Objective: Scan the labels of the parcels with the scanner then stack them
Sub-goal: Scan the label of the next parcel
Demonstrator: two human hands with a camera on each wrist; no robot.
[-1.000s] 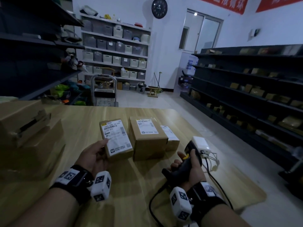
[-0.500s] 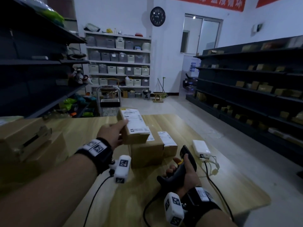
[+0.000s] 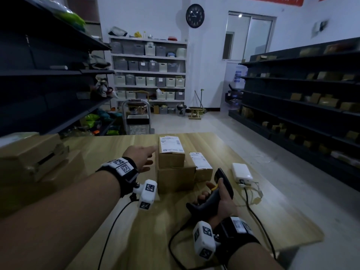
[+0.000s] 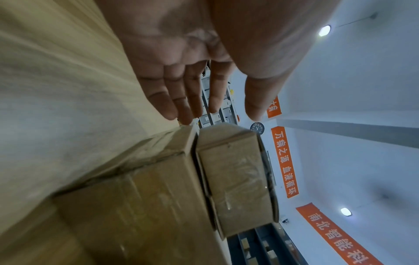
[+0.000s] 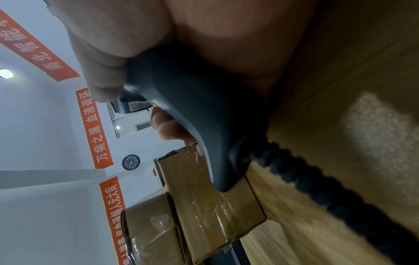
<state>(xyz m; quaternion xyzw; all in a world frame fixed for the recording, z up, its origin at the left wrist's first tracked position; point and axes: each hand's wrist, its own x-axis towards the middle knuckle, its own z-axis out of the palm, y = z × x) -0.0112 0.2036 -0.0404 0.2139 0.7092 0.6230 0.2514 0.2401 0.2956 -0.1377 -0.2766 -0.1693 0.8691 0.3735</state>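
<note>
Small parcel (image 3: 171,152) now released atop big parcel (image 3: 175,177), label up

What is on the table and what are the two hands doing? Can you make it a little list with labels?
table: wooden table
stack: small parcel sits on top of the big parcel, label up
beside stack: another small parcel, on the table to the right
left hand: fingers straight, next to the top parcel, holding nothing
right hand: holds the black scanner
also there: white box with cables
</note>
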